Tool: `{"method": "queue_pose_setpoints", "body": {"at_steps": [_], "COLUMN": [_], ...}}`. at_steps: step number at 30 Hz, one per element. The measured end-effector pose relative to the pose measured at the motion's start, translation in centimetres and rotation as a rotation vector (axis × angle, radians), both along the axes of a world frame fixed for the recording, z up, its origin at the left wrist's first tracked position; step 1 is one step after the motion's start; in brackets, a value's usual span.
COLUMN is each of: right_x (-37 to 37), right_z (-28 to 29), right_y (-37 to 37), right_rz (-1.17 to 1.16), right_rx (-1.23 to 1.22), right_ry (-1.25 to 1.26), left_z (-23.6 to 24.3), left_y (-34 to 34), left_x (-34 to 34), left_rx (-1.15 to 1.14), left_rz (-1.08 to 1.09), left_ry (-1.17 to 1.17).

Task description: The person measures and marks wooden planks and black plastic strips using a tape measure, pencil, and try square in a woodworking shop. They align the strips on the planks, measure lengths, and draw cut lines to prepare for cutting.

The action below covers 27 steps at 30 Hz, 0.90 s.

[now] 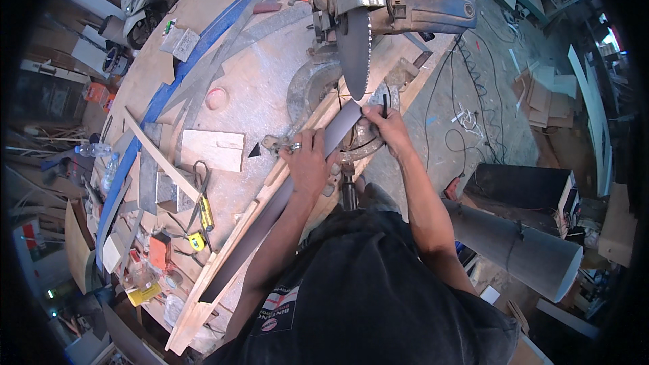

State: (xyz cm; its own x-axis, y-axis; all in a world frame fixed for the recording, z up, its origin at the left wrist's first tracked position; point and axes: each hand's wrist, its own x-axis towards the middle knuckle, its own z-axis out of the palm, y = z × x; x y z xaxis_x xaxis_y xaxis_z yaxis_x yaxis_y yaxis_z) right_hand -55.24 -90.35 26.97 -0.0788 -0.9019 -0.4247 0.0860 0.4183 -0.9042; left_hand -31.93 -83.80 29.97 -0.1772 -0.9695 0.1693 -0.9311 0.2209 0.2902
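Note:
A long dark grey strip (343, 123) lies along a wooden fence (253, 206), its far end just below the toothed blade (354, 54) of a mitre saw. The blade is raised over the saw's round base (307, 88). My left hand (309, 163), with a ring on one finger, is closed over the strip and presses it near the fence. At the strip's far end, my right hand (389, 128) pinches the edge. A thin black pencil (385, 102) stands up between the fingers of that hand. The right fingertips are close beneath the blade.
On the dusty bench left of the fence lie a pale wood block (213, 150), a yellow tape measure (196, 240), pliers (204, 196) and a tape roll (217, 99). A large grey pipe (520, 247) and a black box (517, 189) stand at right. Cables (473, 115) trail across the floor.

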Motion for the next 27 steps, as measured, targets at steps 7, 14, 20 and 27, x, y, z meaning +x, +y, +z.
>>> {"method": "queue_pose_setpoints", "body": {"at_steps": [7, 14, 20, 27], "right_x": [3.5, 4.2, 4.6, 5.0], "right_z": [-1.1, -1.5, -2.1, -2.3], "right_y": [0.1, 1.4, -0.5, -1.2], "right_rz": [-0.202, -0.259, -0.201, -0.202], "right_rx": [-0.140, -0.163, -0.190, -0.211], "right_ry": [0.143, 0.293, 0.317, 0.278], "left_z": [-1.1, -1.1, -0.9, -1.7], "left_y": [-0.2, 1.9, 1.9, 1.1], "left_x": [0.1, 2.0, 2.8, 3.0], "left_rx": [0.059, -0.001, -0.016, 0.000], "left_rz": [0.028, 0.066, 0.090, 0.088], "left_ry": [-0.018, -0.047, -0.059, 0.048]}}
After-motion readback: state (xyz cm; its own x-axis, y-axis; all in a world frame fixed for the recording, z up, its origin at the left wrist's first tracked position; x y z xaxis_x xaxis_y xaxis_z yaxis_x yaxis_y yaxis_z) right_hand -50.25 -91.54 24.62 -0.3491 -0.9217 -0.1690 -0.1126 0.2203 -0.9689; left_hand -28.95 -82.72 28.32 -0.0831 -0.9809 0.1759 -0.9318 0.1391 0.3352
